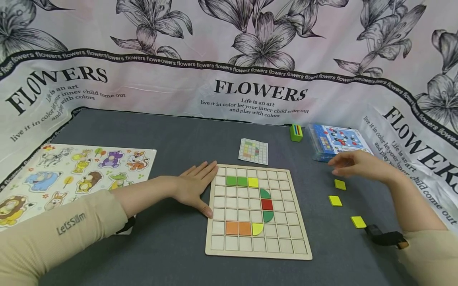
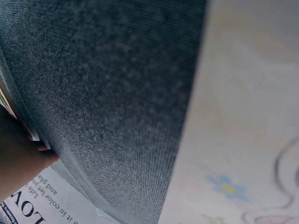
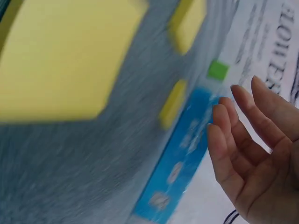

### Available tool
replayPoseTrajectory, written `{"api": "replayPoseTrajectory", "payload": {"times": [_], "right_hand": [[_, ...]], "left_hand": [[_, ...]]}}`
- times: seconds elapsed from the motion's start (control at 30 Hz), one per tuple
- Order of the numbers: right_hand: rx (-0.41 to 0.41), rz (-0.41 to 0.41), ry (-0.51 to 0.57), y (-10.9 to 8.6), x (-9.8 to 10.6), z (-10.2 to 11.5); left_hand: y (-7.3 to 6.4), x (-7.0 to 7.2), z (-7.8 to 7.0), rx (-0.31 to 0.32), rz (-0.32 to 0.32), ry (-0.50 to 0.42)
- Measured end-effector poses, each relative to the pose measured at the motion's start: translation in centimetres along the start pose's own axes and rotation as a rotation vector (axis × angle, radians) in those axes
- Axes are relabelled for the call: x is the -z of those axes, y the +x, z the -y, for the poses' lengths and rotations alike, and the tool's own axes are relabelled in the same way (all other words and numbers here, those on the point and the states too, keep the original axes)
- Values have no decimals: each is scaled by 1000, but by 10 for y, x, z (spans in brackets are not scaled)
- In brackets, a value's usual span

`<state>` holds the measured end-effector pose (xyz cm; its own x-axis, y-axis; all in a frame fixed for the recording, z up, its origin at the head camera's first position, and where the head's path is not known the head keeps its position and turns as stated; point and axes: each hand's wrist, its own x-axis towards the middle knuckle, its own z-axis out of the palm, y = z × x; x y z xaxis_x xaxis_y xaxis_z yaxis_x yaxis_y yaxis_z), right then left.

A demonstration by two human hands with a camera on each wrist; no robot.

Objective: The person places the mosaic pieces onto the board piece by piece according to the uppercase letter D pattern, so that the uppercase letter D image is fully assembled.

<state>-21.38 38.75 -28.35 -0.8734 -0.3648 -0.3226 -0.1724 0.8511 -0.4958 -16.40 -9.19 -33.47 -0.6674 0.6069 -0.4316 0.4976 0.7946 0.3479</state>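
Observation:
My left hand [image 1: 196,190] lies with straight, spread fingers along the left edge of a wooden grid board [image 1: 258,255], its fingertips and thumb right at the rim. On the board sit green squares [image 1: 237,181], a yellow square [image 1: 253,182], a red square [image 1: 266,204], green quarter-rounds [image 1: 268,216], orange squares [image 1: 238,228] and a yellow quarter-round [image 1: 257,229]. Over on the right, my right hand [image 1: 361,166] hovers with loosely bent fingers and holds nothing. Below it on the dark cloth are three yellow square tiles [image 1: 335,201], large and blurred in the right wrist view.
Behind the board lies a small pattern card [image 1: 253,151]. A green striped block [image 1: 296,133] and a blue plastic box [image 1: 340,139] stand at the back right. An animal picture board [image 1: 86,159] covers the left side. Printed flower cloth [image 1: 171,87] hangs behind.

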Motion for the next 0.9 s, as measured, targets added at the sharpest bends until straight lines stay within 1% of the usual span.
{"api": "replayPoseTrajectory", "payload": {"times": [0.07,0.17,0.3,0.4,0.53,0.67,0.9], "right_hand": [[-14,32,16,0,2,-11],[-26,89,69,2,4,-25],[-21,140,127,6,4,-38],[-8,167,134,8,3,-44],[43,208,137,9,3,-50],[96,222,157,10,2,-51],[101,242,186,11,-1,-51]], "left_hand": [[0,0,0,1,2,4],[0,0,1,-3,-1,0],[0,0,1,-2,3,-2],[-1,0,0,3,6,5],[-1,1,-1,5,4,9],[-1,1,0,2,2,3],[-1,0,1,-3,-1,3]]}}
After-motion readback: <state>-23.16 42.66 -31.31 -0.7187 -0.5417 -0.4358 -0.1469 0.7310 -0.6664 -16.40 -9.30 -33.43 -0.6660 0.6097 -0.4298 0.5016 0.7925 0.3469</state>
